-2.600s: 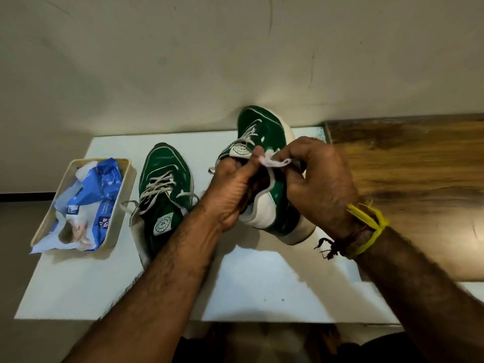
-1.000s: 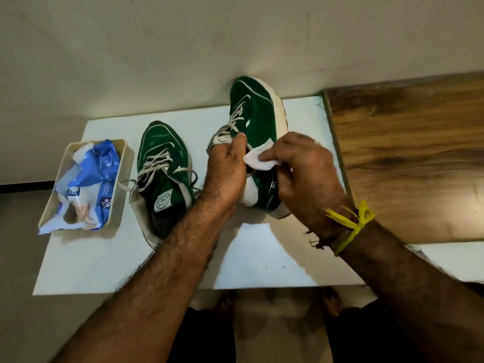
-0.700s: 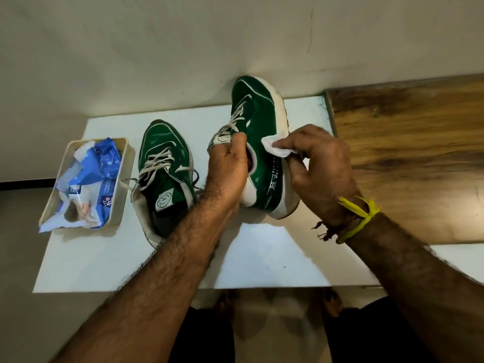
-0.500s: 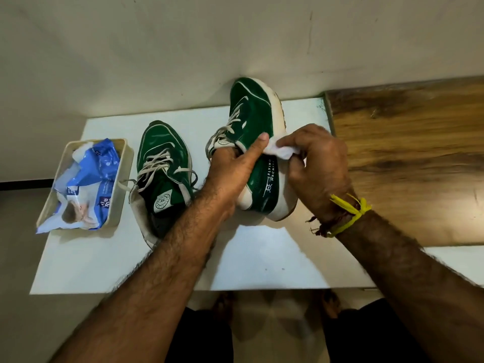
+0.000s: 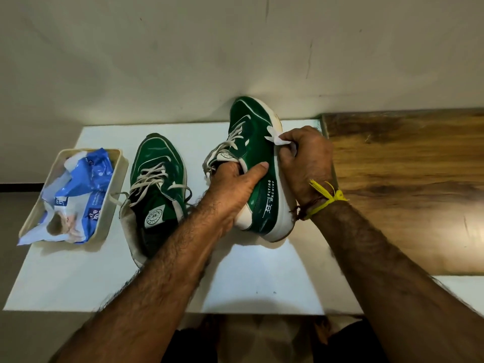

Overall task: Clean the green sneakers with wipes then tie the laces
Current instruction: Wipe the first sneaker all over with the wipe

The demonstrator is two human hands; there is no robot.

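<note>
Left grip [image 5: 237,184] clamps sneaker [image 5: 258,163]; right grip [image 5: 305,158] pinches wipe [image 5: 277,138], mostly hidden

Colours I can log, placed from the white table [image 5: 262,279]: on it, two dark green sneakers, held one [image 5: 258,163] with white sole and white lettering, flat one [image 5: 157,179] with cream laces (round white tongue badge); at its left end, beige tray [image 5: 115,189], blue-and-white wipes packet [image 5: 78,195]; white wipe [image 5: 277,138]; yellow wrist thread [image 5: 327,197].
</note>
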